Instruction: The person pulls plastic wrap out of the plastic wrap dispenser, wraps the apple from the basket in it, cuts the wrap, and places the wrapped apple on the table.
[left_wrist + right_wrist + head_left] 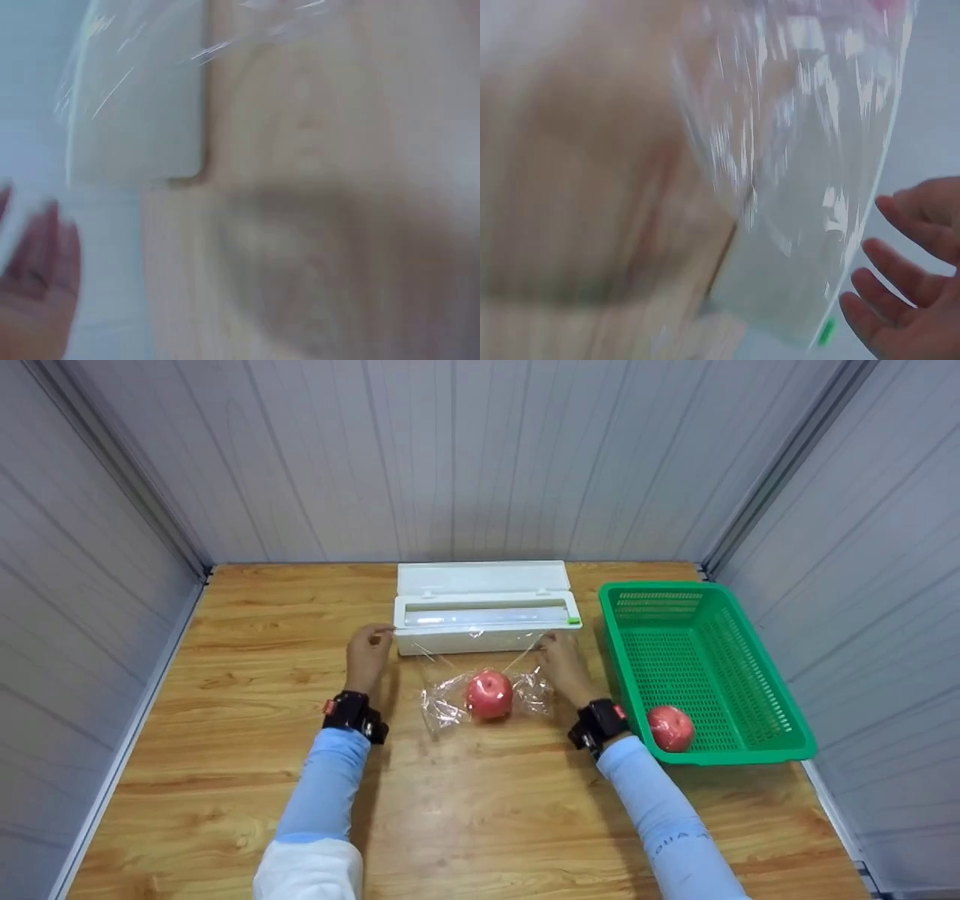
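Note:
A red apple [490, 695] sits in the middle of the table, with clear cling film [442, 709] around it. The film runs up to the front edge of a white cling film box [472, 642], whose lid is raised and whose roll shows inside. My left hand [369, 654] is by the box's left end; its blurred fingers [56, 251] look relaxed and hold nothing. At the right front of the box is my right hand [564, 661]. Its fingers [889, 262] are spread, loosely bent and bare of any object, close to the film's edge.
A green plastic basket [765, 682] stands on the right of the wooden table [247, 720], with another red apple [670, 728] in its near left corner. Grey panel walls [465, 457] enclose the back and both sides. A small green slider [574, 621] marks the box's right end.

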`<state>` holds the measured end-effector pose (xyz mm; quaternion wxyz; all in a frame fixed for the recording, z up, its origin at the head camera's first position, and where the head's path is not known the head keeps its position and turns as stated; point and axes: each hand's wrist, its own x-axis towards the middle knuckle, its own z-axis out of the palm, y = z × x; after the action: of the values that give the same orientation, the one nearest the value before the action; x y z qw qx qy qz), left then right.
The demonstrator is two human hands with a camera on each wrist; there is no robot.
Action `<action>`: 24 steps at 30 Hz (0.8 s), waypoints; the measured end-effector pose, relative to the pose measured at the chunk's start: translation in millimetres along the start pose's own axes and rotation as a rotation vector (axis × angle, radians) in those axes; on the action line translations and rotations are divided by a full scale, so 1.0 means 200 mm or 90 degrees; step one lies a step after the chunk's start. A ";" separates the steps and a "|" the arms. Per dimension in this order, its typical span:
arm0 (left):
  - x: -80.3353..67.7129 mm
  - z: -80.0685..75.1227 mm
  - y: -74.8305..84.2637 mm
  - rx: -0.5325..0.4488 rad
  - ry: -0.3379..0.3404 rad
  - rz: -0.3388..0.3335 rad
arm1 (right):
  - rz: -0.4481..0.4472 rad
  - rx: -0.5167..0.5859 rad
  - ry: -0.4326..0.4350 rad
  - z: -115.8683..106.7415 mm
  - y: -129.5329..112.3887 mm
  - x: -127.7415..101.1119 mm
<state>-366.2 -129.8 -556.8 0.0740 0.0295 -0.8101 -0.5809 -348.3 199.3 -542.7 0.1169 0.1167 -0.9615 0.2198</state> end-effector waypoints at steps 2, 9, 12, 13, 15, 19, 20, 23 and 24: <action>-0.05 0.05 0.00 -0.012 -0.033 0.036 | -0.009 0.011 -0.042 0.02 -0.04 -0.03; -0.20 0.22 0.04 0.056 -0.188 0.159 | -0.069 -0.026 -0.144 0.08 -0.12 -0.13; -0.26 0.28 0.06 0.123 -0.218 0.211 | -0.094 -0.027 -0.162 0.11 -0.14 -0.16; -0.28 0.29 0.07 0.146 -0.229 0.223 | -0.101 -0.022 -0.165 0.12 -0.15 -0.17; -0.31 0.32 0.08 0.196 -0.244 0.249 | -0.114 -0.008 -0.168 0.14 -0.15 -0.18; -0.35 0.35 0.10 0.259 -0.272 0.273 | -0.145 0.010 -0.150 0.17 -0.17 -0.20; -0.35 0.35 0.09 0.269 -0.277 0.268 | -0.149 0.013 -0.146 0.17 -0.17 -0.20; -0.37 0.36 0.08 0.284 -0.294 0.249 | -0.143 0.023 -0.146 0.18 -0.18 -0.21; -0.38 0.36 0.08 0.285 -0.299 0.241 | -0.137 0.026 -0.150 0.19 -0.19 -0.21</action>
<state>-302.5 -47.2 -571.7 -0.0163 -0.2392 -0.9031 -0.3563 -305.6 156.7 -571.8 0.0235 0.2466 -0.9457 0.2104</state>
